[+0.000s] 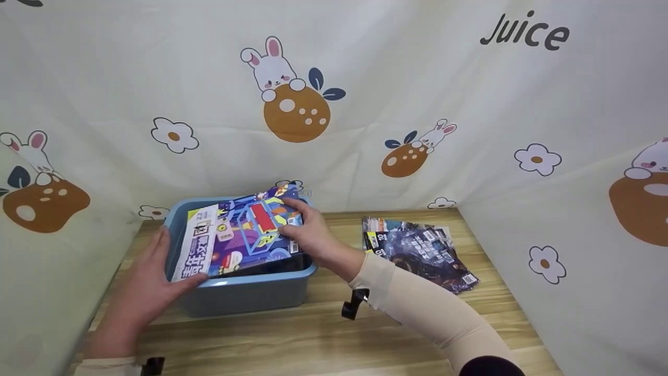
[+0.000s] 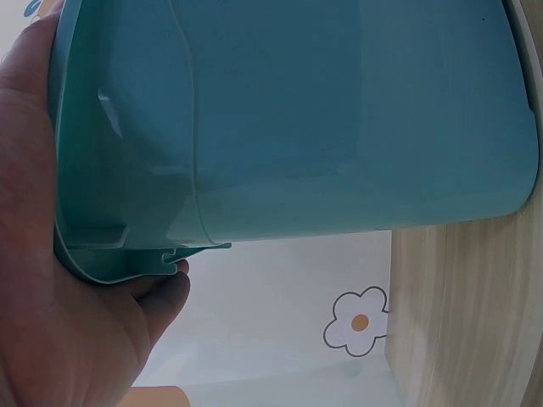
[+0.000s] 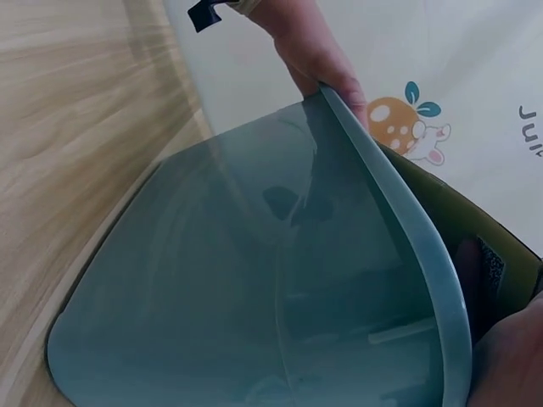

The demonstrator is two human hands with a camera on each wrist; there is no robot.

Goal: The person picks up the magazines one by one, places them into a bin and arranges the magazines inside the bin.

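A blue plastic bin [image 1: 245, 295] stands on the wooden table [image 1: 313, 339]. A colourful magazine [image 1: 235, 235] lies tilted across its top, one end down inside. My right hand [image 1: 308, 232] grips the magazine's right edge, fingers curled over the cover. My left hand [image 1: 148, 284] lies against the bin's left front corner, fingers straight along the side, thumb by the front rim under the magazine's corner. The left wrist view shows the palm [image 2: 51, 297] flat on the bin's wall [image 2: 339, 127]. In the right wrist view I see the bin's wall [image 3: 254, 297] and the left hand [image 3: 314, 51] at the far rim.
A fanned stack of dark magazines [image 1: 420, 250] lies on the table right of the bin. Cloth printed with rabbits and flowers [image 1: 334, 104] closes in the back and both sides. Bare tabletop stretches in front of the bin.
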